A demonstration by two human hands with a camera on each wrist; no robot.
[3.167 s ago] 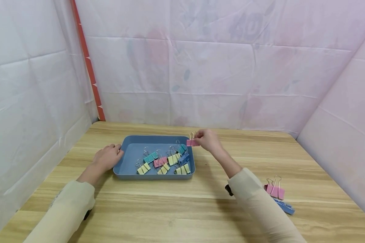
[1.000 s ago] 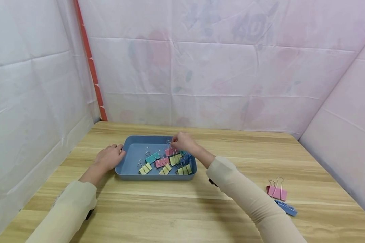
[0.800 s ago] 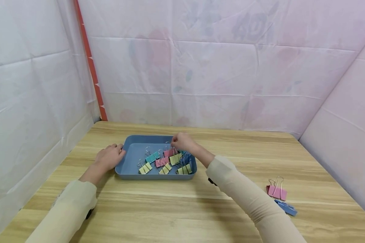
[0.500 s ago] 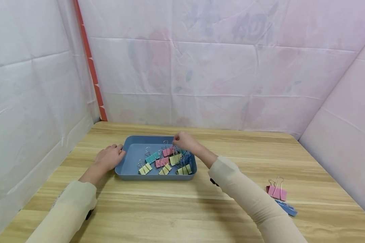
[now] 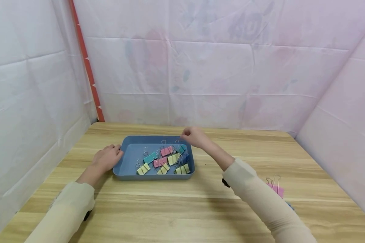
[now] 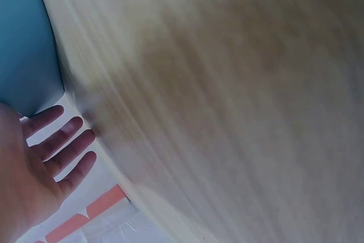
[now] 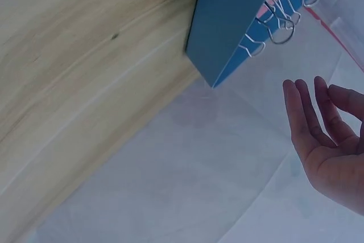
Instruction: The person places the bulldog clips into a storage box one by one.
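A blue rectangular tray (image 5: 127,157) lies on the wooden table, with several binder clips in yellow, teal, pink and blue inside. Against its left side rests my left hand (image 5: 107,157); the left wrist view shows the fingers (image 6: 69,153) straight and spread beside the tray wall (image 6: 28,44). My right hand (image 5: 196,137) hovers over the tray's far right corner and holds nothing. In the right wrist view its fingers (image 7: 293,109) are extended, the thumb near a fingertip. Closest to the tray's far side among the pink ones is one pink binder clip (image 5: 166,151).
On the table at the right lies a larger pink binder clip (image 5: 279,190), with a blue binder clip (image 5: 290,206) mostly hidden behind my right sleeve (image 5: 261,199). White cloth walls (image 5: 200,74) stand close behind the table and on both sides.
My right hand has carried a pink binder clip into the tray, let go of it among the others, and moved back up and right. The left hand stays at the tray's left side.
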